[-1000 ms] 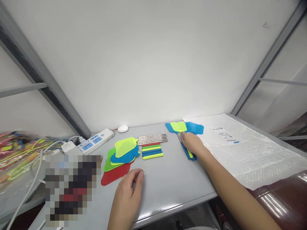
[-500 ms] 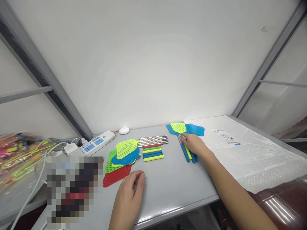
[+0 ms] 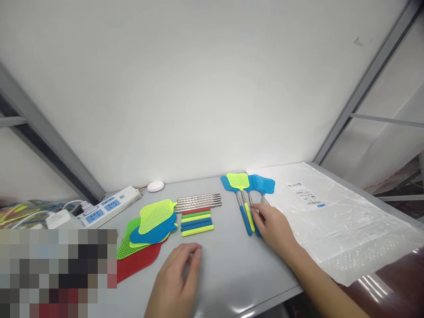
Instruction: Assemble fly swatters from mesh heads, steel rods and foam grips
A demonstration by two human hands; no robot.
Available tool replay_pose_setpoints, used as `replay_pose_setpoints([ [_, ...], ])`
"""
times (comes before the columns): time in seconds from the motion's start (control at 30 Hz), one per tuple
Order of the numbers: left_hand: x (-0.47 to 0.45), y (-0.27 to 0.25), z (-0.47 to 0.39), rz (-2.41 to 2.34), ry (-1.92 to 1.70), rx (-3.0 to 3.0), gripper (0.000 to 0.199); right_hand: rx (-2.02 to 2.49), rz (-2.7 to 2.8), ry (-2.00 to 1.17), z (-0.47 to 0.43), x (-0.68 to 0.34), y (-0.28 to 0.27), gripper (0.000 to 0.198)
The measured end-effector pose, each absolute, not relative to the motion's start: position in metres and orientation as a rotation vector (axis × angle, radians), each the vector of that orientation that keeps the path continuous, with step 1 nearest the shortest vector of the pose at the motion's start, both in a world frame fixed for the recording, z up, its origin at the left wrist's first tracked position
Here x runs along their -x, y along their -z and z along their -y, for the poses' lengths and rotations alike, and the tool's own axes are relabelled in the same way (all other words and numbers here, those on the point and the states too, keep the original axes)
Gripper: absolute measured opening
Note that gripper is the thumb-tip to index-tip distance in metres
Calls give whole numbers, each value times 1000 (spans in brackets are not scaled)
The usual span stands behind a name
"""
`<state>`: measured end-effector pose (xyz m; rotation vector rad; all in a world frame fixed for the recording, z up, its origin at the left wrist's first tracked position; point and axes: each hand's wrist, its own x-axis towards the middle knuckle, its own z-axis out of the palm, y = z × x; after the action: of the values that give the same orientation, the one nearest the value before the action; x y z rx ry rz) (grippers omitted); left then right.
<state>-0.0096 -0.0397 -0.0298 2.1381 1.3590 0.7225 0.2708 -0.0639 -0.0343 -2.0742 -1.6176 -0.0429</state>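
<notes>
A pale, smooth wall (image 3: 198, 97) rises behind the back edge of the smooth gray table (image 3: 228, 269). A crinkled white plastic mailing bag (image 3: 308, 212) with a printed label covers the table's right side. On the left, toward the front edge, perforated red, green, blue and yellow-green plastic swatter heads (image 3: 157, 216) overlap in a pile. Assembled swatters with metal shafts (image 3: 237, 180), blue and yellow-green, lie beside the bag, heads toward the back edge, grips toward the front.

The right hand (image 3: 273, 225) is at these swatters, thumb and fingers drawn close beside a shaft; whether they pinch it I cannot tell. The left hand (image 3: 177, 274) hovers or rests near the front edge, loosely curled, a gap showing behind the thumb.

A white power strip with blue sockets (image 3: 111, 204) sits toward the back left corner. Shiny silver metal rods (image 3: 198, 202) lie in a row just behind slim red, green, yellow-green and blue grip tubes (image 3: 197, 222), mid-table. A white rounded object (image 3: 155, 186) stands near the back edge.
</notes>
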Motion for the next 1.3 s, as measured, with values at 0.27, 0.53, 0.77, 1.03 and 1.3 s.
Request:
replay_pose_setpoints([
  [0.27, -105, 26, 23, -794, -330, -2777, 61, 1896, 1626, 158, 87, -276, 58, 33],
  [0.53, -124, 35, -2, -740, -376, -2875, 74, 1991, 1847, 158, 83, -284, 78, 50],
  [0.77, -122, 41, -9, -694, -314, -2885, 73, 1951, 1952, 201, 82, -293, 90, 71],
  [1.03, -120, 58, -10, -685, -392, -2970, 72, 1934, 1991, 255, 79, -296, 84, 76],
  [1.3, -116, 71, 3, -704, -522, -3029, 72, 2072, 2011, 139, 84, -291, 86, 63],
])
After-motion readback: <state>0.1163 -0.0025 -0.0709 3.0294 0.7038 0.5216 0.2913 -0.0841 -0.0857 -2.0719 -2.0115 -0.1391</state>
